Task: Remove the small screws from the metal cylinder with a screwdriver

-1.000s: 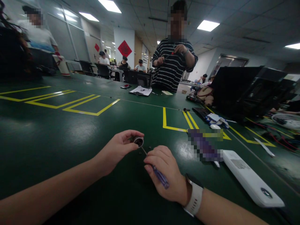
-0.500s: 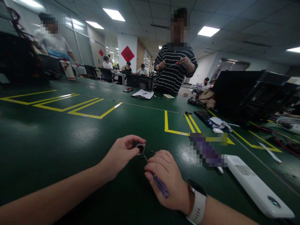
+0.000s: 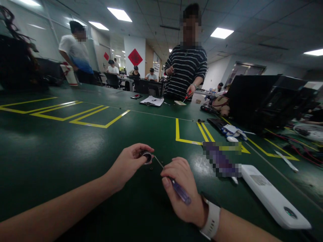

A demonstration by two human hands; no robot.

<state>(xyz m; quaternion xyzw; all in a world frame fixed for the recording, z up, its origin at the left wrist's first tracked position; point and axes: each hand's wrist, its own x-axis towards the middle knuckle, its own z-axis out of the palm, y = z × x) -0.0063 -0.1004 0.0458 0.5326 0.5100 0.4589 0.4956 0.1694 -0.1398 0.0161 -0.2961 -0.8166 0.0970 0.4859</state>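
Between the fingers and thumb of my left hand point(image 3: 130, 164) is a small dark ring-shaped part point(image 3: 146, 157), its round opening turned to the right. My right hand point(image 3: 180, 188) is wrapped round a screwdriver point(image 3: 182, 192) with a clear purple handle and a thin metal shaft. The shaft points up and left, and its tip sits just right of the ring's rim, seemingly apart from it. Small dark nuts or rings point(image 3: 151, 168) lie on the green table point(image 3: 101, 161) below and between my hands.
A white power bank-like device point(image 3: 275, 198) and a blurred purple item point(image 3: 222, 161) lie to the right. Further off are a glove point(image 3: 236, 131), a clipboard point(image 3: 152, 101) and a black case point(image 3: 267, 101). Across the table stands a person point(image 3: 186, 67) holding a red-handled tool point(image 3: 186, 96).
My right hand has drawn the screwdriver back, right and down, so its tip has left the ring's opening. The person opposite has lowered a red tool to the table; another person at left has turned.
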